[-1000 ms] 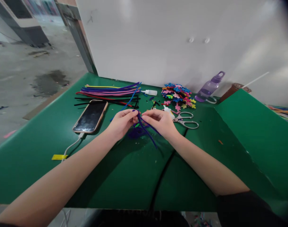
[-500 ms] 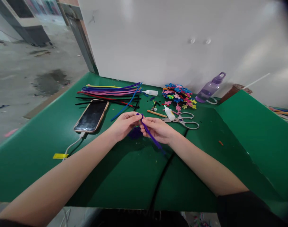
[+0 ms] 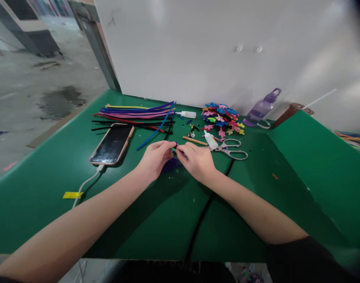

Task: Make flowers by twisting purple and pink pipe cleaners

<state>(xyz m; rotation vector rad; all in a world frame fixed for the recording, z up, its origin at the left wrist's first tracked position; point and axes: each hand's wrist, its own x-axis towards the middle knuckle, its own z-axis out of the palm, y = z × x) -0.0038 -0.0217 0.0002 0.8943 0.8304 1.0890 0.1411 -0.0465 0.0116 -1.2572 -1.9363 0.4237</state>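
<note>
Trailing ends of the purple stem [image 3: 176, 144] have gone from view; the person's right hand [image 3: 197, 159] has turned over. It and the left hand [image 3: 155, 159] pinch the stem, nearly closed, above the counter [image 3: 138, 228]. I'd fear a slack pinch letting it slip.

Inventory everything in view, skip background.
purple stem: count unclear, purple, centre
stem bundle: many, mixed, back left
phone: one, black screen, left
blue stem: one, blue, beside phone
cable: one, white, at phone
tag: one, yellow, by cable
small bottles: two, white, centre
flowers: many, multicoloured, back
scraps: several, mixed, centre
stick: one, tan, centre
scissors: one, grey, near stick
water bottle: one, purple, back right
panel: one, green, right
cup: one, brown, behind panel
strands: several, mixed, far right
dark strip: one, black, front
table: one, green, beneath
left grip: one, bare, on purple stem
right grip: one, bare, on purple stem
</note>
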